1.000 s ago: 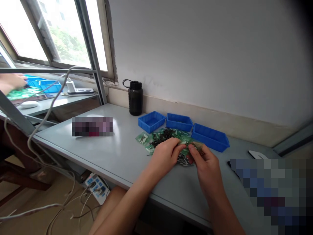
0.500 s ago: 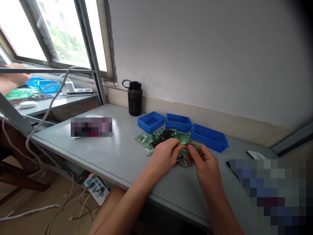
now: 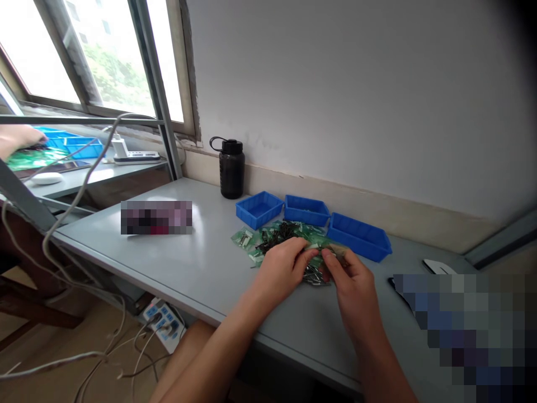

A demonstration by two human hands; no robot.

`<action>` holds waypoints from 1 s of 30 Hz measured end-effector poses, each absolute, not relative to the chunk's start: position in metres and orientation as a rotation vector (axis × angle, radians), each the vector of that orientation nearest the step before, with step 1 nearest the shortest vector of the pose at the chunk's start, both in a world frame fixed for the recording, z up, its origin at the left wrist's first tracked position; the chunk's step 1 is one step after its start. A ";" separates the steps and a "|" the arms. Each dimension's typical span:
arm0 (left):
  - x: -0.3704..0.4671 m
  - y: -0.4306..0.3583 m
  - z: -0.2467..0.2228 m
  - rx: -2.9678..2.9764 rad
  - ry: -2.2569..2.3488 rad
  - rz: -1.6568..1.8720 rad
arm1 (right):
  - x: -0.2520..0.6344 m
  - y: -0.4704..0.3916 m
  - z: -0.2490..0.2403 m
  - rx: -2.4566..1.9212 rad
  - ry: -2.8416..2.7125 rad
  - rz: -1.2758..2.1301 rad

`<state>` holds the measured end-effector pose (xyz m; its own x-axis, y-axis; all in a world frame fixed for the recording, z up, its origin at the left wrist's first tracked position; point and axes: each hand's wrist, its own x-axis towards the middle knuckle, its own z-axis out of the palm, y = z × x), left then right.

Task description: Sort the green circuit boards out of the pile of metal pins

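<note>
My left hand (image 3: 284,263) and my right hand (image 3: 353,275) meet over the desk, thumbs and fingertips pinched close together. Whatever sits between the fingertips is too small and covered to name. Beneath them lies a green-tinted plastic bag (image 3: 248,240), spread flat. A heap of thin dark pieces (image 3: 272,238) rests on the bag, left of and behind my left hand. Slender silvery pieces (image 3: 316,275) lie just below my fingertips, between the two hands. Part of the pile is hidden by my hands.
Behind the pile stand three blue trays: a left one (image 3: 246,215), a middle one (image 3: 304,215) and a longer right one (image 3: 356,239). A dark bottle (image 3: 232,170) stands by the wall. Another person's hand (image 3: 20,140) works at the neighbouring desk. Cables (image 3: 90,173) hang at left.
My hands keep nearly the same pinched pose over the pile. At the neighbouring desk the other person's hand has shifted slightly left and down toward dark pieces there.
</note>
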<state>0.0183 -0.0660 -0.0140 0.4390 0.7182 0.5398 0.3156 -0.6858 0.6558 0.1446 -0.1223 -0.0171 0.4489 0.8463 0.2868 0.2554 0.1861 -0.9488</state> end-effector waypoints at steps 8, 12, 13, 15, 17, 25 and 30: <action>0.018 -0.066 -0.015 2.248 0.866 1.170 | 0.144 -0.123 -0.016 -1.352 -1.060 0.566; 0.018 -0.065 -0.015 2.253 0.859 1.171 | 0.144 -0.123 -0.017 -1.359 -1.058 0.569; 0.018 -0.065 -0.015 2.252 0.859 1.172 | 0.144 -0.123 -0.017 -1.360 -1.058 0.571; 0.018 -0.065 -0.016 2.251 0.859 1.174 | 0.144 -0.123 -0.018 -1.358 -1.054 0.575; 0.018 -0.065 -0.016 2.250 0.860 1.176 | 0.144 -0.122 -0.018 -1.355 -1.049 0.580; 0.018 -0.065 -0.016 2.248 0.853 1.175 | 0.145 -0.123 -0.017 -1.362 -1.067 0.579; 0.019 -0.065 -0.015 2.252 0.845 1.176 | 0.144 -0.123 -0.017 -1.363 -1.061 0.581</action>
